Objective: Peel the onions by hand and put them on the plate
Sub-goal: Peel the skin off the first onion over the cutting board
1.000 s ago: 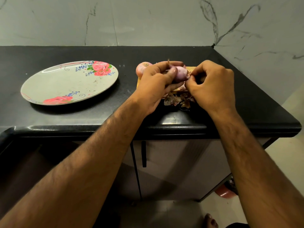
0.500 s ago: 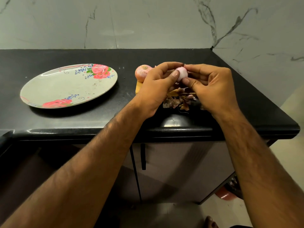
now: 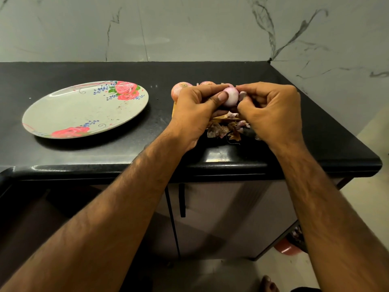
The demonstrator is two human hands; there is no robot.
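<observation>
Onion: small, pale pink, largely bare of skin, held above the counter, well to the right of the plate. The left hand grips it, thumb across its near face. The right hand pinches at its right side with curled fingers.

Judged light and firm, with a smooth surface likely to be slick. It is best held across the middle.

Unpeeled onions lie between plate and held onion. Skin scraps lie right of the plate, beneath the hands.
</observation>
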